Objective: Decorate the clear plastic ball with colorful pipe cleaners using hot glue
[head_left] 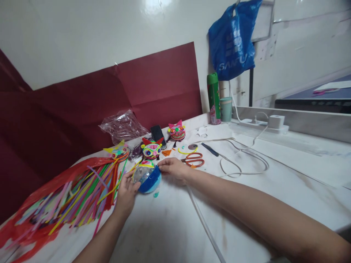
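Blue-and-clear ball [147, 179] sits over the surface [170, 226], the partly open left hand [127, 193] cupping its side, the right hand's [172, 168] curled fingers at its upper edge. Colourful strips [82, 195] lie on red plastic [61, 174]; the pale-green cup's [226, 110] contents are hidden.

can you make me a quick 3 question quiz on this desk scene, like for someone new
1. True or false: the left hand and the right hand both touch the round blue-and-clear piece.

2. Multiple choice: what stands right beside the green bottle?
a) the phone
b) the pale green cup
c) the scissors

3. Fill in the blank: the fan of multicoloured strips lies to the person's ____ of the round piece.

Key: 1 true; 2 b; 3 left
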A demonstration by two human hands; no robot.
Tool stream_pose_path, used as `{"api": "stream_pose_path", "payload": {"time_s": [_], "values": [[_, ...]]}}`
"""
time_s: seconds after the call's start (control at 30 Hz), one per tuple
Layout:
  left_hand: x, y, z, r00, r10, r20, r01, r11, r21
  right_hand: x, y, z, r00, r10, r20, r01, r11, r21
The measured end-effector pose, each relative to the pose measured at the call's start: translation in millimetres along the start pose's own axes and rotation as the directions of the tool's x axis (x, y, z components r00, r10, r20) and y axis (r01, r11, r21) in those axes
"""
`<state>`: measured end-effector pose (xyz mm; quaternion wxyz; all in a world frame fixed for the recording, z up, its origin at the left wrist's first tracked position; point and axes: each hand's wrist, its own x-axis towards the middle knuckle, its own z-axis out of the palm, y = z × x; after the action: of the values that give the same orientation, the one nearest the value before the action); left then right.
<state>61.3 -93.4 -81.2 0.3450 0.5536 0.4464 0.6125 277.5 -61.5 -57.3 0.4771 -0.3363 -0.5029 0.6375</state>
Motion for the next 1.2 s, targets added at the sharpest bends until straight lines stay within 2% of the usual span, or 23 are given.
{"api": "stream_pose_path", "payload": {"time_s": [0.23,0.5,0.8,1.0,1.2], "values": [[-6.9,4.0,3.0,0.999,0.042,0.018,-0.042,0.999,-0.031,-6.2,0.7,5.3,0.999,-0.034,-0.029,0.036,0.998,0.059],[-15.8,16.8,13.6,0.996,0.075,-0.040,-0.077,0.996,-0.045,-8.7,1.2,6.1,0.993,-0.092,-0.070,0.097,0.993,0.070],[-11.4,11.0,8.9,0.997,0.065,-0.041,-0.068,0.995,-0.080,-10.0,-2.6,6.7,0.999,-0.028,0.018,0.024,0.985,0.169],[-12.7,11.3,12.4,0.997,0.073,-0.039,-0.076,0.995,-0.069,-9.7,0.9,6.5,0.999,-0.005,-0.037,0.011,0.986,0.168],[-8.9,11.7,9.0,0.996,0.079,-0.034,-0.080,0.995,-0.052,-13.4,-8.2,7.7,0.998,0.062,-0.028,-0.055,0.976,0.212]]}}
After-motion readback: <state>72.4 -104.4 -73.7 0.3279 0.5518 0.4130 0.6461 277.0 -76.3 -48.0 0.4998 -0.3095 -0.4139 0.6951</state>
